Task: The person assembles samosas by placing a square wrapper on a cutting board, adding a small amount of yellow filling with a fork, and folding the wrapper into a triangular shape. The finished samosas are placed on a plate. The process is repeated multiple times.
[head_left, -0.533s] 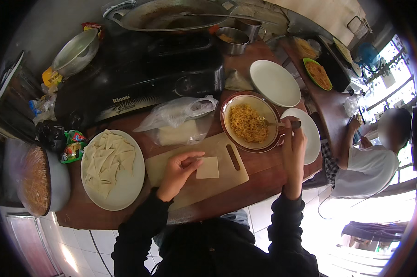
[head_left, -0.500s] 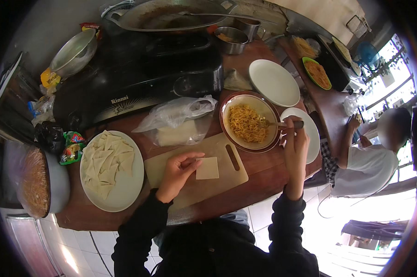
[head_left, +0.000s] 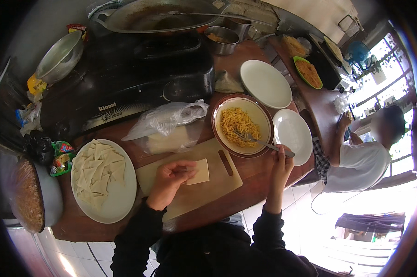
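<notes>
My left hand (head_left: 172, 181) holds a square pastry wrapper (head_left: 200, 171) by its left edge, thumb and fingers closed on it, over the pale cutting board (head_left: 181, 203). My right hand (head_left: 281, 167) grips the handle of a metal fork (head_left: 259, 141). Its head rests in the yellow noodles (head_left: 238, 122) at the near side of a brown-rimmed bowl (head_left: 216, 134). To the left, an oval white plate (head_left: 120, 205) carries a heap of folded, pointed wrapper pieces (head_left: 97, 171). Behind the board lies a clear plastic bag (head_left: 167, 124) with a pale stack inside, apparently more wrappers.
Two white plates (head_left: 266, 83) (head_left: 292, 136) stand right of the bowl. A black gas stove (head_left: 125, 78) with a large wok (head_left: 162, 18) fills the back. At far left sits a tub (head_left: 51, 198) of brown crumbly food. Another person (head_left: 356, 161) works at the right-hand table.
The whole view has shifted a little. My right hand has come nearer to me, and the fork has moved toward the bowl's near side. My left hand still holds the wrapper.
</notes>
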`<state>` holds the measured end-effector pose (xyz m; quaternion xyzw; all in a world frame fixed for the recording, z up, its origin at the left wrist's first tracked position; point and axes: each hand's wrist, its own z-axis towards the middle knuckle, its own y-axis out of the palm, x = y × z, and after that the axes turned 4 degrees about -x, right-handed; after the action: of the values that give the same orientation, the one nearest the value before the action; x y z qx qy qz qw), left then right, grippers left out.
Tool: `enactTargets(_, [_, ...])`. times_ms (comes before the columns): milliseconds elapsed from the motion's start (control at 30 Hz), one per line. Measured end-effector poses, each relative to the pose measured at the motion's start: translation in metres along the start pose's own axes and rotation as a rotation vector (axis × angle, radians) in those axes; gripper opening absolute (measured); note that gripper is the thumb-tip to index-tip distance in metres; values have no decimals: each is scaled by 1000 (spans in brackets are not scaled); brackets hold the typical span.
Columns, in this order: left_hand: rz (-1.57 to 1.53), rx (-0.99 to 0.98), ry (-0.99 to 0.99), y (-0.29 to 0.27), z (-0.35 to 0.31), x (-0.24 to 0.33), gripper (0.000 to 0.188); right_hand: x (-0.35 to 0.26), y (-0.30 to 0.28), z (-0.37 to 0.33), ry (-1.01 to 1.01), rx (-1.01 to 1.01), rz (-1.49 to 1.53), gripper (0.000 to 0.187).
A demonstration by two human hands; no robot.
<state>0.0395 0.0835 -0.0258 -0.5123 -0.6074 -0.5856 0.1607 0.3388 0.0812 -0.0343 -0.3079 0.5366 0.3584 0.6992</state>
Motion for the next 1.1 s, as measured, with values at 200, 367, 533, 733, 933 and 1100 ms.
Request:
enactTargets(200, [-95,-34,0,-1,-2,-1,28,-12,-9,0,58,34,23,16])
enactTargets(367, [-109,-27,-21,1,-3,1,28,-40,-19,18,-28,14,-69,14])
enactTargets(533, [-44,-27,-16,1,-1,2,30,-54,-10,32,-247,1,-15,14])
enactTargets(733, [197,-19,77,3,-4,5,32,-36,28,45,-380,-107,-156,22])
enactTargets(933, [211,12,47,5,-3,7,37,-25,40,44,-389,-83,-322,21])
enactTargets(1100, [-8,10,59,3,-2,5,50,-18,44,38,-349,-105,-304,18])
